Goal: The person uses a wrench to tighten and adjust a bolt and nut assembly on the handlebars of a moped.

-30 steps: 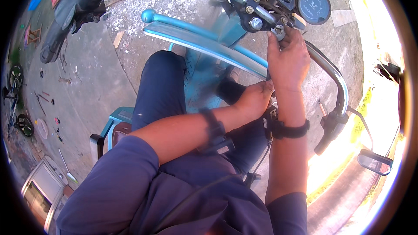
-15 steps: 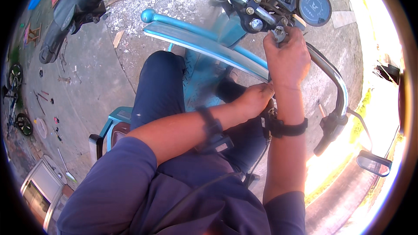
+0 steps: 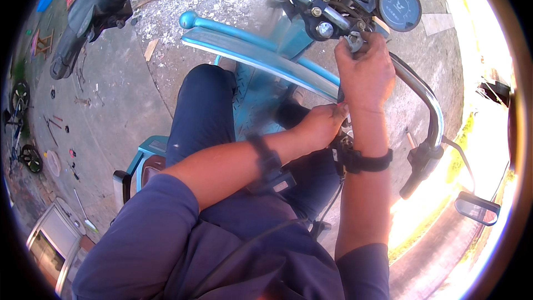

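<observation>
My right hand (image 3: 366, 72) is closed round a grey metal wrench (image 3: 353, 41), its jaw-shaped end showing past the thumb. That end lies against the handlebar clamp (image 3: 325, 29) of a blue three-wheeler or scooter, just below its bolts. Below and left of it, my left hand (image 3: 321, 126) is closed, thumb on top, by my right wrist. A short dark piece shows above its fingertips; what it grips is mostly hidden. The light blue front panel (image 3: 261, 58) runs behind both hands.
The chrome handlebar (image 3: 427, 94) curves down to the right grip (image 3: 413, 183) and a mirror (image 3: 477, 209). The left grip (image 3: 66, 58) is at upper left. Round gauges (image 3: 398, 6) sit beyond the clamp. Loose tools (image 3: 82, 101) lie on the concrete at left.
My left hand has shifted slightly left and its thumb has straightened upward. A dark piece above its fingers shows more now. The right hand and wrench have hardly moved.
</observation>
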Demonstrator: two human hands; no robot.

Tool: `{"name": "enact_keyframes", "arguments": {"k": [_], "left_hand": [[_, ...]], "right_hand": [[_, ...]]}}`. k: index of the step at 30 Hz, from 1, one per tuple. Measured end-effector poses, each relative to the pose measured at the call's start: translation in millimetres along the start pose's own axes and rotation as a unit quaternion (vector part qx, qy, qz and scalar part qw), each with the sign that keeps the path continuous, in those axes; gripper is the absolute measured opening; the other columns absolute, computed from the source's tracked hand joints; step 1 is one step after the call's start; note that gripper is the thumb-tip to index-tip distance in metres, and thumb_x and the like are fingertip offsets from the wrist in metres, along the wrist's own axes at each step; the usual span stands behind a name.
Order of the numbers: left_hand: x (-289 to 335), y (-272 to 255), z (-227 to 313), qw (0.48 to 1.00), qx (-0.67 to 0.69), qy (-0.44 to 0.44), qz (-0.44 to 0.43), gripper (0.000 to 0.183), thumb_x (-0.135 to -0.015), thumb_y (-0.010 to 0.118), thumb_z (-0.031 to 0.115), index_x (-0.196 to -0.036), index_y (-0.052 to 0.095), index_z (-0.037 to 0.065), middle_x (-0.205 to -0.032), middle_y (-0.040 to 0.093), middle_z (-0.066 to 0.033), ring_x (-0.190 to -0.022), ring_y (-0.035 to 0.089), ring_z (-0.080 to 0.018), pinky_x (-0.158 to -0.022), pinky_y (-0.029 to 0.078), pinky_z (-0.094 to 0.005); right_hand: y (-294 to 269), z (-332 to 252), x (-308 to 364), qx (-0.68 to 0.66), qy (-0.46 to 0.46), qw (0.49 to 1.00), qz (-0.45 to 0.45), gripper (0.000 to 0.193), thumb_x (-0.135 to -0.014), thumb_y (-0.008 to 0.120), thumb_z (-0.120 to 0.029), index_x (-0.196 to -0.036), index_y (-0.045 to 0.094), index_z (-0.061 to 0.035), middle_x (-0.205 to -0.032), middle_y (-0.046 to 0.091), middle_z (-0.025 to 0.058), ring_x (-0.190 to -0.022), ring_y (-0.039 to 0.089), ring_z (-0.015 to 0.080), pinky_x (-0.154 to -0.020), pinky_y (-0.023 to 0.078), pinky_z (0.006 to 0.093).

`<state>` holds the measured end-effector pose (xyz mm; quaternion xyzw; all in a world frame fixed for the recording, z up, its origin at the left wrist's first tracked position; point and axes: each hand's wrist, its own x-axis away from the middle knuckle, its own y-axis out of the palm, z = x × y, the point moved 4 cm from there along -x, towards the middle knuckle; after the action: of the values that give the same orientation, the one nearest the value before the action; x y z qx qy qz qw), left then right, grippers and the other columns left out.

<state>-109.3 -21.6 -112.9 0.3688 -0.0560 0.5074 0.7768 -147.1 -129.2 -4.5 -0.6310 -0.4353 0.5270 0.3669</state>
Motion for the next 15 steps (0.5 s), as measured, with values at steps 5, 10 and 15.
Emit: {"name": "enact_keyframes", "arguments": {"k": [5, 10, 15], "left_hand": [[19.9, -13.1, 17.0, 0.999, -0.024, -0.046, 0.014, 0.052, -0.108, 0.044, 0.047, -0.088, 0.060, 0.002, -0.066, 0.055, -0.0037, -0.053, 0.052, -0.0135, -0.052, 0.045, -0.0301], [34.2, -49.5, 23.1, 0.993, -0.111, -0.037, 0.019, 0.054, -0.105, 0.047, 0.050, -0.091, 0.062, 0.000, -0.062, 0.056, -0.0046, -0.050, 0.055, -0.0144, -0.049, 0.046, -0.0310], [36.3, -69.3, 31.3, 0.988, -0.151, -0.033, 0.010, 0.055, -0.106, 0.045, 0.051, -0.087, 0.060, 0.001, -0.061, 0.055, -0.0050, -0.048, 0.056, -0.0154, -0.048, 0.046, -0.0323]], "right_hand": [[1.5, 1.0, -0.8, -0.015, 0.025, 1.000, -0.001, 0.037, -0.078, 0.075, -0.032, -0.103, 0.066, -0.0060, -0.096, 0.072, 0.0131, -0.086, 0.071, 0.0340, -0.073, 0.057, 0.0441], [6.8, 6.1, -1.1, -0.058, 0.042, 0.997, 0.007, 0.038, -0.079, 0.075, -0.031, -0.104, 0.067, -0.0045, -0.094, 0.071, 0.0141, -0.084, 0.070, 0.0339, -0.074, 0.056, 0.0437], [2.3, 2.2, 0.0, -0.078, 0.074, 0.994, -0.031, 0.039, -0.081, 0.075, -0.032, -0.106, 0.067, -0.0041, -0.095, 0.070, 0.0136, -0.083, 0.070, 0.0323, -0.075, 0.055, 0.0435]]}}
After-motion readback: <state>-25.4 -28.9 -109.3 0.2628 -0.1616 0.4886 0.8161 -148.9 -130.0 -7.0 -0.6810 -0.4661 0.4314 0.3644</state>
